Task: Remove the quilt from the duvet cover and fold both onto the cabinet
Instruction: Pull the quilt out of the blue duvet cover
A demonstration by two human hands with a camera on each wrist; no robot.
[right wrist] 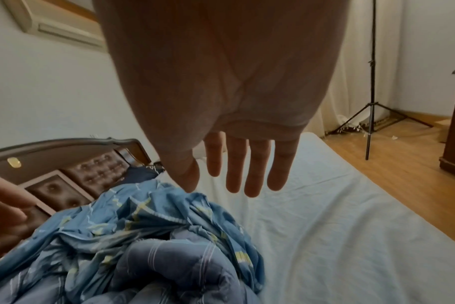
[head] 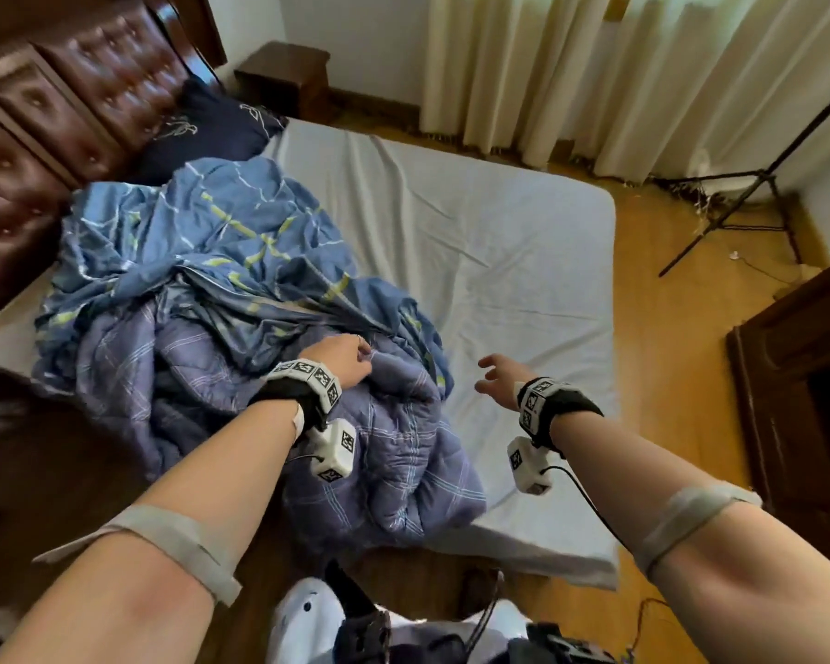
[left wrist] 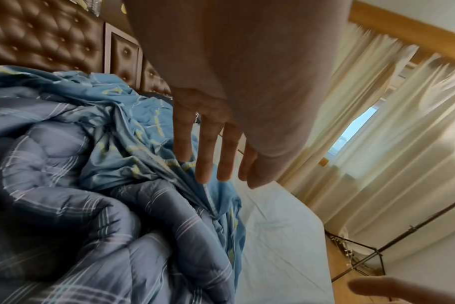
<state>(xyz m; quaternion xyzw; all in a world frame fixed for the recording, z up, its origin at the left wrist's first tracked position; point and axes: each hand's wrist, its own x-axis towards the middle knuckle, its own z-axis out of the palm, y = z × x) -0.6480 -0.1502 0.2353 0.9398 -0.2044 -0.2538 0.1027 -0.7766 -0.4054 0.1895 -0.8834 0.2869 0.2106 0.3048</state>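
Note:
A purple-blue checked quilt (head: 384, 452) lies bunched at the bed's near edge, partly pulled out of a light blue duvet cover (head: 202, 242) with yellow marks, which is crumpled toward the headboard. My left hand (head: 343, 359) hovers over the quilt where it meets the cover's opening; in the left wrist view its fingers (left wrist: 208, 156) are straight and hold nothing. My right hand (head: 497, 378) is spread above the bare sheet, just right of the quilt. The right wrist view shows its fingers (right wrist: 249, 174) straight and empty above the quilt (right wrist: 174, 267) and cover (right wrist: 143, 216).
The pale sheet (head: 499, 261) covers the mattress on the right. A tufted brown headboard (head: 68, 98) and dark pillow (head: 207, 131) are at the left. A wooden nightstand (head: 283, 74), curtains (head: 595, 79), a black tripod (head: 758, 184) and a dark cabinet (head: 806, 376) surround the bed.

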